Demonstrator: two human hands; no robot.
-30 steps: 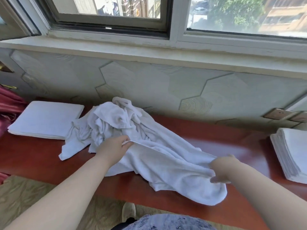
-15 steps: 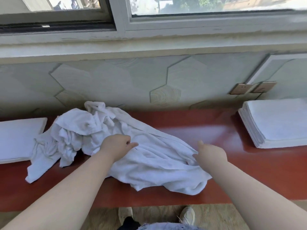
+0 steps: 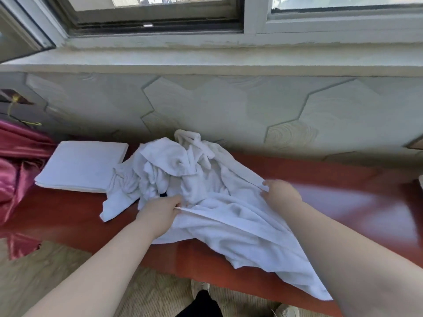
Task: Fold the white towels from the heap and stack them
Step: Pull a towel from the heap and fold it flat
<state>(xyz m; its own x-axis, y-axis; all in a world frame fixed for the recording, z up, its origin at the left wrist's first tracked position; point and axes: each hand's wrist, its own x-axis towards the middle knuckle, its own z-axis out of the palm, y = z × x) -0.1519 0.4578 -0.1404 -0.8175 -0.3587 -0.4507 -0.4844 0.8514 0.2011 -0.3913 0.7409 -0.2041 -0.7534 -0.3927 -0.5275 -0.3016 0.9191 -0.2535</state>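
Head view: crumpled heap of white towels on the red table, close against the wall at 12 o'clock. Trailing from it toward 5 o'clock, one towel, spread loose and hanging over the near table edge. At 6 o'clock of the heap, the left hand, knuckles up, pinching a taut hem of that towel between thumb and curled fingers, forearm reaching in from 7 o'clock. At 3 o'clock of the heap, the right hand, clenched on the towel's far edge with thumb on top, forearm coming in from 5 o'clock and covering part of the cloth. Both hands on the same towel, well apart, with slack cloth between. At 9 o'clock of the heap, a flat folded stack, touched or overlapped at its right corner by a loose end of the heap. Farther toward 9 o'clock, a red curtain. Bare table toward 3 o'clock, blurred. Below the near edge at 6 o'clock, beige carpet and shoes.
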